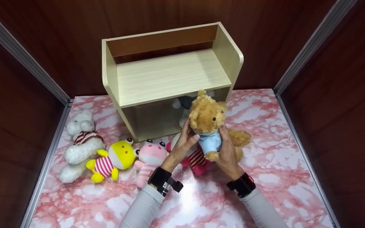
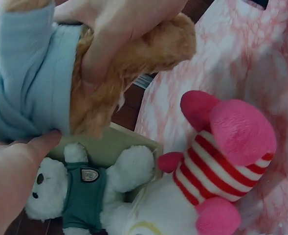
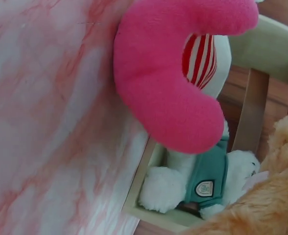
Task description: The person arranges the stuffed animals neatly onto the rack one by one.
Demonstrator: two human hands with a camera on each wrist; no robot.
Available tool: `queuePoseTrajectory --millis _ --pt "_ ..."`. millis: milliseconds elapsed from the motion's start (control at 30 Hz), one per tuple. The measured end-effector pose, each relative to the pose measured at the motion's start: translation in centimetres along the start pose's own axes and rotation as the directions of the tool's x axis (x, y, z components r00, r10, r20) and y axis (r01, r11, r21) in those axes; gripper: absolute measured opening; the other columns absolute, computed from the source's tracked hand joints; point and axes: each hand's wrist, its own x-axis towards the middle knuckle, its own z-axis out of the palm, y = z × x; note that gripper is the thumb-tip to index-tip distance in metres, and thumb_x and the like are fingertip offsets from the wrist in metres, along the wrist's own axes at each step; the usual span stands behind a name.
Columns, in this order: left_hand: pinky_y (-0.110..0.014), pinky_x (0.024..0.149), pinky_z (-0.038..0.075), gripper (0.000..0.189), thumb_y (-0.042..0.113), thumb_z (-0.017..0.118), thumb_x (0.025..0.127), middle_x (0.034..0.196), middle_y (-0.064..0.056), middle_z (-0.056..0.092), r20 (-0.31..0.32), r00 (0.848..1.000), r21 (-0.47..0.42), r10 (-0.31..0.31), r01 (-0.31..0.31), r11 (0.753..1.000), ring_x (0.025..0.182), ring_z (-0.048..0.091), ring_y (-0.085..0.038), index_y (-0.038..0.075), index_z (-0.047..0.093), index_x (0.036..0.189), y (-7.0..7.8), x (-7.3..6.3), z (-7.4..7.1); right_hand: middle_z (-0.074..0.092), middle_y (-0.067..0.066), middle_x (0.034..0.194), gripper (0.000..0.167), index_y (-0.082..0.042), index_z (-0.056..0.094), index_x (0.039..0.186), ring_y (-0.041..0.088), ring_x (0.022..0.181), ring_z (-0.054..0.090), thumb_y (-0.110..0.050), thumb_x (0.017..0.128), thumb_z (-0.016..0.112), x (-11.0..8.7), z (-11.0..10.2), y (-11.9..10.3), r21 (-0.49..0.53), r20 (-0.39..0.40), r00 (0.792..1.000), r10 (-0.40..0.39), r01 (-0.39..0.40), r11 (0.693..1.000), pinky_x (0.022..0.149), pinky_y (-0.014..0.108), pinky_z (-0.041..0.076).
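Note:
A brown teddy bear [image 1: 205, 115] in a light blue shirt is held up between both hands, in front of the shelf's lower compartment. My left hand [image 1: 181, 146] grips its side, with the thumb against the blue shirt [image 2: 36, 83]. On the other side my right hand [image 1: 228, 155] holds its body, fingers sunk in the fur. Behind it, a white plush bear [image 2: 85, 188] in a green shirt sits in the lower compartment. Below the hands lies a white-and-pink plush toy [image 2: 217, 169] with a red-striped body. Brown fur fills a corner of the right wrist view.
The pale wooden shelf [image 1: 173, 74] stands against the back wall. Left of the hands lie a pink plush toy [image 1: 152, 153], a yellow frog-like plush [image 1: 122, 155] and a white plush bear [image 1: 81, 152] with a striped garment. Dark wooden walls enclose the pink marbled surface [image 1: 274, 158].

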Motion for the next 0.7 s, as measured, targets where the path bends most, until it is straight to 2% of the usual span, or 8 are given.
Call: queuePoseTrajectory --millis 100,167,233,300,400,500,600,700 --pt "-0.038 0.121 0.028 0.114 0.058 0.07 0.093 0.167 -0.026 0.018 -0.02 1.0 -0.013 -0.004 0.004 1.0 0.153 0.025 -0.034 0.007 -0.001 0.165 -0.2 0.1 0.2 0.039 0.042 0.149 0.085 0.011 0.038 0.144 0.034 0.147 0.038 -0.05 0.094 0.071 0.1 0.2 -0.3 -0.019 0.011 1.0 0.019 -0.019 1.0 0.121 0.033 0.031" --pt "-0.037 0.12 0.03 0.121 0.065 0.073 0.087 0.163 -0.028 0.025 -0.048 0.999 0.02 -0.021 0.022 1.0 0.15 0.031 -0.034 0.004 0.003 0.164 -0.2 0.1 0.4 0.041 0.043 0.148 0.082 0.01 0.041 0.143 0.039 0.145 0.041 -0.048 0.094 0.071 0.2 0.4 -0.5 -0.032 0.016 1.0 0.016 -0.015 0.999 0.121 0.034 0.032" --pt "-0.038 0.12 0.032 0.124 0.072 0.072 0.082 0.16 -0.028 0.031 -0.082 0.996 0.084 -0.047 0.054 0.995 0.147 0.036 -0.034 0.0 0.009 0.162 0.0 0.1 0.5 0.043 0.042 0.146 0.079 0.01 0.043 0.141 0.046 0.142 0.043 -0.045 0.093 0.074 0.3 0.6 -0.6 -0.046 0.019 1.0 -0.004 0.005 0.999 0.12 0.037 0.033" --pt "-0.039 0.122 0.029 0.122 0.072 0.071 0.083 0.159 -0.028 0.034 -0.121 0.991 0.177 -0.064 0.085 0.981 0.147 0.036 -0.033 -0.005 0.016 0.159 0.1 0.1 0.6 0.045 0.04 0.147 0.071 0.01 0.045 0.141 0.052 0.139 0.043 -0.03 0.093 0.079 0.4 0.9 -0.8 -0.055 0.027 0.999 -0.028 0.029 0.998 0.12 0.041 0.033" --pt "-0.041 0.122 0.03 0.102 0.055 0.075 0.091 0.155 -0.027 0.042 -0.189 0.98 0.292 -0.06 0.114 0.95 0.145 0.041 -0.033 -0.009 0.026 0.154 0.1 -0.1 0.6 0.045 0.038 0.148 0.071 0.01 0.045 0.141 0.056 0.138 0.042 -0.001 0.082 0.083 0.6 1.2 -1.2 -0.069 0.056 0.997 -0.061 0.065 0.995 0.12 0.046 0.032" --pt "-0.044 0.12 0.033 0.076 0.024 0.078 0.094 0.148 -0.026 0.051 -0.244 0.969 0.294 -0.029 0.102 0.95 0.14 0.046 -0.035 -0.009 0.038 0.149 0.0 0.0 0.4 0.042 0.035 0.152 0.088 0.008 0.042 0.146 0.053 0.142 0.039 0.014 0.066 0.077 0.7 1.3 -1.6 -0.079 0.114 0.992 -0.055 0.064 0.995 0.121 0.048 0.03" --pt "-0.045 0.12 0.033 0.065 0.007 0.075 0.091 0.143 -0.026 0.055 -0.279 0.96 0.225 -0.021 0.087 0.97 0.137 0.049 -0.037 -0.009 0.042 0.145 -0.2 0.1 0.0 0.037 0.032 0.158 0.097 0.007 0.036 0.153 0.051 0.145 0.034 0.008 0.067 0.081 0.7 1.1 -1.9 -0.083 0.198 0.979 -0.05 0.068 0.994 0.122 0.049 0.028" --pt "-0.045 0.122 0.029 0.064 0.003 0.069 0.093 0.146 -0.026 0.049 -0.306 0.952 0.158 -0.035 0.087 0.984 0.139 0.045 -0.037 -0.009 0.037 0.147 -0.3 0.1 -0.8 0.031 0.031 0.161 0.094 0.007 0.031 0.156 0.052 0.146 0.033 -0.008 0.079 0.083 0.9 0.8 -1.9 -0.051 0.285 0.954 -0.09 0.109 0.993 0.121 0.051 0.029"
